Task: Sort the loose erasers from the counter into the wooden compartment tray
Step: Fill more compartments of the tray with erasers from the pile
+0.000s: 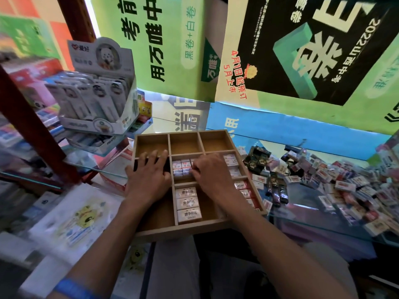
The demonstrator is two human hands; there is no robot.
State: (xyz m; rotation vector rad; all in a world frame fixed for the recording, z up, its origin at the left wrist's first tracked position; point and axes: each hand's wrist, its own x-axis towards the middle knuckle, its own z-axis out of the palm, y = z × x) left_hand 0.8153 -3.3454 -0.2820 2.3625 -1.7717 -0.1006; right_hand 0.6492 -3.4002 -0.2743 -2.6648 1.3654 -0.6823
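Left hand [149, 178] rests flat, fingers spread, on the wooden tray [185, 230]; right hand [208, 172] pinches erasers [181, 168] mid-tray. Advise seating them flush, rows tight against the divider.

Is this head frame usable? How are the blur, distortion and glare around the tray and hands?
Head view: the wooden compartment tray and both the left hand and right hand are fairly sharp; the left and lower edges smear with blur; wide-angle bending tilts the green and black posters; the glass counter throws reflections under the pile of loose erasers.
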